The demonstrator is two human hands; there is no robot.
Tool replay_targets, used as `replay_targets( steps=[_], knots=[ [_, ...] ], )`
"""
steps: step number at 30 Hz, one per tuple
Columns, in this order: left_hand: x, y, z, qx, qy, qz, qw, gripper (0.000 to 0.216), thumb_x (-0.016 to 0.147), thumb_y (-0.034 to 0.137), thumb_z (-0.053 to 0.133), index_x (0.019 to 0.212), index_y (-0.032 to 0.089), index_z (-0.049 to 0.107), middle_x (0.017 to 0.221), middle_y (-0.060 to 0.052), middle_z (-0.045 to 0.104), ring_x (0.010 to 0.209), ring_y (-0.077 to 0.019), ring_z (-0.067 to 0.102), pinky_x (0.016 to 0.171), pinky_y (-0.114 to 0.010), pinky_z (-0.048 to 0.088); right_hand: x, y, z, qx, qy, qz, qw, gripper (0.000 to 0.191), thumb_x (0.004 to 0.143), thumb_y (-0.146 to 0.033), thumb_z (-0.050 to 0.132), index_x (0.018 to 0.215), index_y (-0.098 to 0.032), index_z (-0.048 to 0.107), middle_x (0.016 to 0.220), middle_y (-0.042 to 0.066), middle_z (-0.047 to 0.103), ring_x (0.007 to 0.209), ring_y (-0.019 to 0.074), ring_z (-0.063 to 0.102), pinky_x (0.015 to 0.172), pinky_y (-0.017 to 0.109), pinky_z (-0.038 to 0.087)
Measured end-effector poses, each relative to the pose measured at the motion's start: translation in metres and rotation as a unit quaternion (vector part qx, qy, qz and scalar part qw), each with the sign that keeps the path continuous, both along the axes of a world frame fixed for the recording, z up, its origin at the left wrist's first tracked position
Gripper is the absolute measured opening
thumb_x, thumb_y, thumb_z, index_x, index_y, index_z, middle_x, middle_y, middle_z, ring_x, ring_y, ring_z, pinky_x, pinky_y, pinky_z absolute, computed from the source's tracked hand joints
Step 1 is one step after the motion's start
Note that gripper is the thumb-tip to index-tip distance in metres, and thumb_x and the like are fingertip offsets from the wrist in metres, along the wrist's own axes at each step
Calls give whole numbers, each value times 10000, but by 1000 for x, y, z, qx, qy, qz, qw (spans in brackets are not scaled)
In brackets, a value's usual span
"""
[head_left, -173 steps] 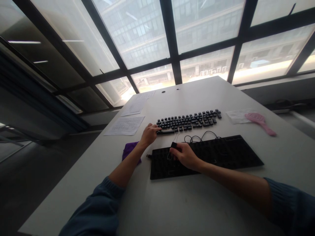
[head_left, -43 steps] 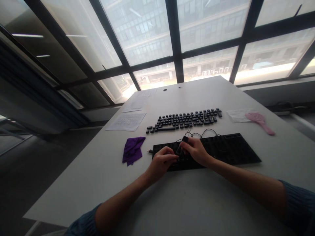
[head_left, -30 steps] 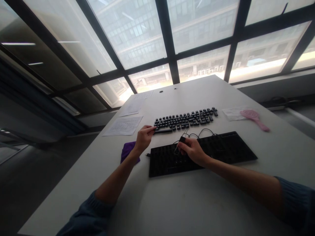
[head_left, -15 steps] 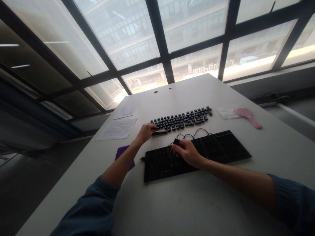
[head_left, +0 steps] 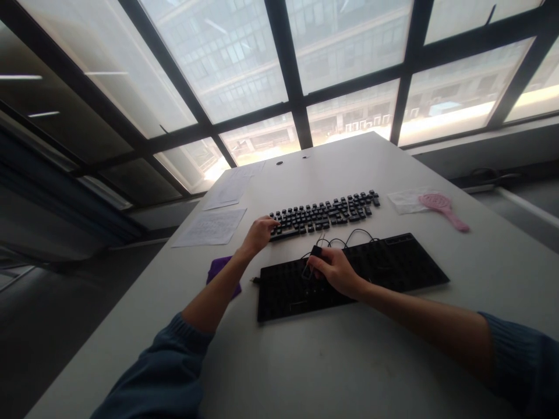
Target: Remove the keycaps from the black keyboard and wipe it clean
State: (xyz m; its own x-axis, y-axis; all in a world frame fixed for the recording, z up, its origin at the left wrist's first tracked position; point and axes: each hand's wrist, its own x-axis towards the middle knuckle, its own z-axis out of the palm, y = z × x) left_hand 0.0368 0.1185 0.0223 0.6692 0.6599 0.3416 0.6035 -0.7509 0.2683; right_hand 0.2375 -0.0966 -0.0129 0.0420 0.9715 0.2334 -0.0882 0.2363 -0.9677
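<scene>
My right hand (head_left: 337, 271) grips a keycap puller with a black handle (head_left: 317, 251) and wire loops over the black keyboard base (head_left: 275, 294). Most of this base appears bare of keycaps. Loose black keycaps (head_left: 323, 215) stand in rows behind it, laid out like a keyboard. At their left end is my left hand (head_left: 259, 234), its fingers bent together and touching the keycaps near the long spacebar keycap (head_left: 285, 235). Whatever lies between those fingertips is too small to make out. A cable (head_left: 356, 231) loops behind the base.
A purple cloth or pouch (head_left: 218, 266) lies partly under my left forearm. Printed sheets (head_left: 209, 227) are on the left side of the white table (head_left: 279, 372). To the right are a pink hairbrush (head_left: 441, 205) and a clear plastic bag (head_left: 402, 201). Windows stand beyond the table.
My left fingers have shifted slightly at the left end of the keycaps, and the spacebar keycap now sits closer along the row. The right hand keeps the puller in nearly the same place.
</scene>
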Motion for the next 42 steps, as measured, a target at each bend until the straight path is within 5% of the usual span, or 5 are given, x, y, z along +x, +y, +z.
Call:
replay_targets(
  steps=[5,9,17,31,42],
  knots=[
    [-5,-26,10,52,-39,16,998,237,901,162,529,989,186,748,943,-78,709,908,-221,644,883,-357,512,-1,1,-2,-2,4,-3,1000,286,892,-374,626,717,-148,632,569,-10,560,516,117,512,496,232,381],
    [-6,-84,15,24,-68,16,997,181,940,227,544,980,191,717,928,-62,700,892,-202,636,839,-323,514,-1,1,1,-18,43,-38,998,298,875,-398,642,714,-147,641,565,0,571,515,122,511,496,242,386],
    [-1,-195,-8,-66,-51,-118,989,205,886,307,692,1081,257,731,990,-81,681,926,-220,618,810,-365,544,-1,2,9,-57,134,-92,985,296,798,-420,688,692,-147,649,558,2,573,504,119,495,497,253,393],
    [1,-198,-25,-105,-79,-109,985,202,886,239,686,1069,284,759,869,-58,658,813,-189,630,719,-331,562,0,3,5,-50,119,-73,989,298,812,-415,685,695,-143,654,556,2,574,503,119,497,496,251,385],
    [1,-202,-32,-117,-105,-114,981,223,953,210,564,1071,238,751,1010,-96,658,919,-198,643,779,-326,568,1,3,5,-51,109,-63,991,309,817,-435,684,700,-150,656,561,0,579,499,121,498,495,257,387]
  ],
)
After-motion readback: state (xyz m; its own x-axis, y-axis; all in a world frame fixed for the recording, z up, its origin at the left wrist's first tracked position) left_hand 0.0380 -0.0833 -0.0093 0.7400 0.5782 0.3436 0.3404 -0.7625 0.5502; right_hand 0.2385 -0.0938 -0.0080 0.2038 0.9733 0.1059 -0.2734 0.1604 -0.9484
